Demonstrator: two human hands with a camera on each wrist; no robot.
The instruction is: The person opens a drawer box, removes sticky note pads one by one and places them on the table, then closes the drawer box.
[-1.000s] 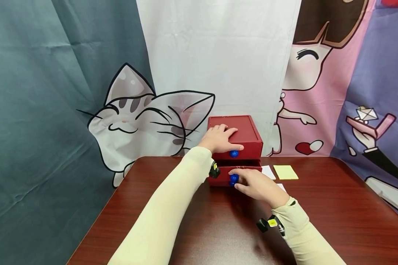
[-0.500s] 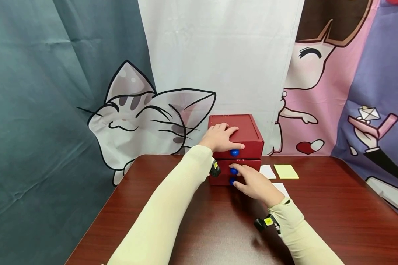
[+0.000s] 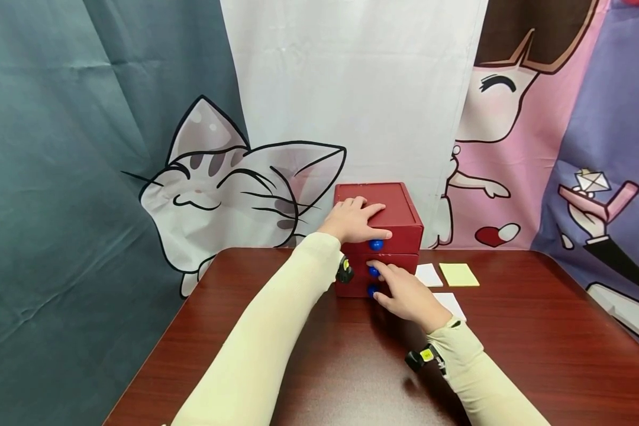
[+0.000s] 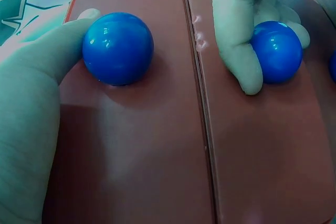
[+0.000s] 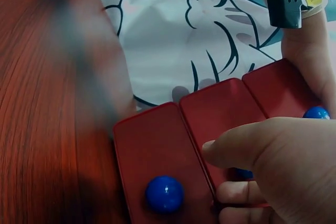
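- Left grip (image 3: 351, 223) lies released, spread atop the red cabinet (image 3: 396, 204).
- Right grip (image 3: 409, 296) grasps the middle knob (image 4: 278, 53) (blue, rounded).
- Yellow paper (image 3: 459, 275) lies on the bench (image 3: 543, 337).

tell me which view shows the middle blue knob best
Left wrist view: the middle blue knob appears large, mostly uncovered. The head view shows it small, partly hidden; the right wrist view, only a sliver behind the right hand.
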